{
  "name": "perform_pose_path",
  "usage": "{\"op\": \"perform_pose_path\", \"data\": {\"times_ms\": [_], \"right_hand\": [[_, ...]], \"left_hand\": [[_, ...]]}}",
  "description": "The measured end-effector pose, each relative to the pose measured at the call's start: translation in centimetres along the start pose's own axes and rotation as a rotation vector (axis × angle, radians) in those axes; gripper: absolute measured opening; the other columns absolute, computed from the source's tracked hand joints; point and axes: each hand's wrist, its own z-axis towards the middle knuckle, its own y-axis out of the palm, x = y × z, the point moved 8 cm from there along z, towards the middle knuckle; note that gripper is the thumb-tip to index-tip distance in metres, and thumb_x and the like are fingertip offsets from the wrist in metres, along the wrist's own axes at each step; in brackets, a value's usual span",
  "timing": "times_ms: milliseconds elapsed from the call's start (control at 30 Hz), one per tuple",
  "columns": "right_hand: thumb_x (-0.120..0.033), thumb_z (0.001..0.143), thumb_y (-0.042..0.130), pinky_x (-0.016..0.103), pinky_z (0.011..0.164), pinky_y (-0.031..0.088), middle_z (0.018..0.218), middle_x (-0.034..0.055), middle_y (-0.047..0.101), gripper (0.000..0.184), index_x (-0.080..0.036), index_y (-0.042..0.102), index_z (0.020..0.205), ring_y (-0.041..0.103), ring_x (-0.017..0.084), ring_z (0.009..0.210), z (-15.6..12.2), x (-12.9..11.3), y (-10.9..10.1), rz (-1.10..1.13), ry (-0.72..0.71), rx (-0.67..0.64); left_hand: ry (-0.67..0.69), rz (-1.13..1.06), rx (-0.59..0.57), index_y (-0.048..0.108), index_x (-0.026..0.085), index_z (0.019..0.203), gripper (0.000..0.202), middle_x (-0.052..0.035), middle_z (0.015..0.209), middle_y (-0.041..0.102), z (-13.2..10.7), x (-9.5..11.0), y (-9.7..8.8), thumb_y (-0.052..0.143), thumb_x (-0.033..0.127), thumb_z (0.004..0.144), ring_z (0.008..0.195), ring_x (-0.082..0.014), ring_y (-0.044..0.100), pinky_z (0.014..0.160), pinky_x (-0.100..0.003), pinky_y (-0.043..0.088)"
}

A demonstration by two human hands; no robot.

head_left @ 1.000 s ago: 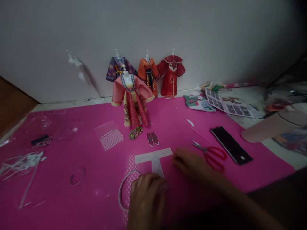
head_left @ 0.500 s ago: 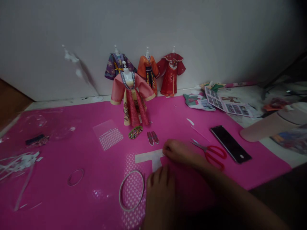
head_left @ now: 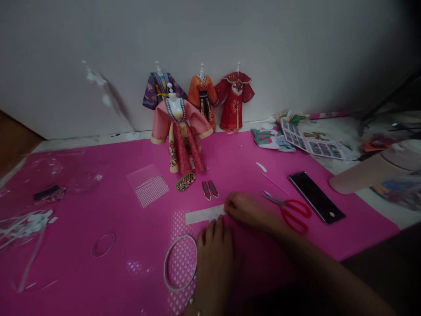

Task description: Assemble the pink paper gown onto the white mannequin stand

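A pale, flat T-shaped piece (head_left: 200, 215), of fabric or paper, lies on the pink mat, its long bar running crosswise. My left hand (head_left: 215, 245) rests flat on it, fingers stretched out side by side and covering most of the stem. At the bar's right end my right hand (head_left: 242, 209) is closed, its curled fingers at the strip's edge; the fingertips are partly hidden. Just beyond lie two small red pointed pieces (head_left: 209, 190) with pale edging. A bangle-like ring (head_left: 165, 268) lies left of my left hand on a sheet with a diamond pattern (head_left: 177, 218).
Red-handled scissors (head_left: 297, 213) and a phone (head_left: 315, 197) lie to the right, near a pale tumbler (head_left: 362, 173). Doll forms in robes stand at the back, the pink-robed one (head_left: 182, 131) foremost. A sheet of tiny beads (head_left: 152, 192) and white ribbon scraps (head_left: 29, 224) lie leftward.
My left hand has slid forward and slightly left, now covering the stem of the pale piece up to near the bar. My right hand has hardly moved.
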Motion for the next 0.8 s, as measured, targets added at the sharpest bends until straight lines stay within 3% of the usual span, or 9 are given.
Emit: {"op": "perform_pose_path", "data": {"times_ms": [800], "right_hand": [[-0.019, 0.086, 0.05, 0.028, 0.066, 0.036, 0.093, 0.0101, 0.072, 0.022, -0.015, 0.071, 0.09, 0.063, 0.018, 0.078, 0.37, 0.26, 0.75, -0.111, 0.005, 0.035]], "left_hand": [[0.03, 0.005, 0.003, 0.061, 0.015, 0.126, 0.044, -0.0128, 0.144, 0.053, 0.07, -0.3, 0.13, 0.063, 0.028, 0.083, 0.129, -0.0355, 0.047, 0.104, -0.055, 0.037]]}}
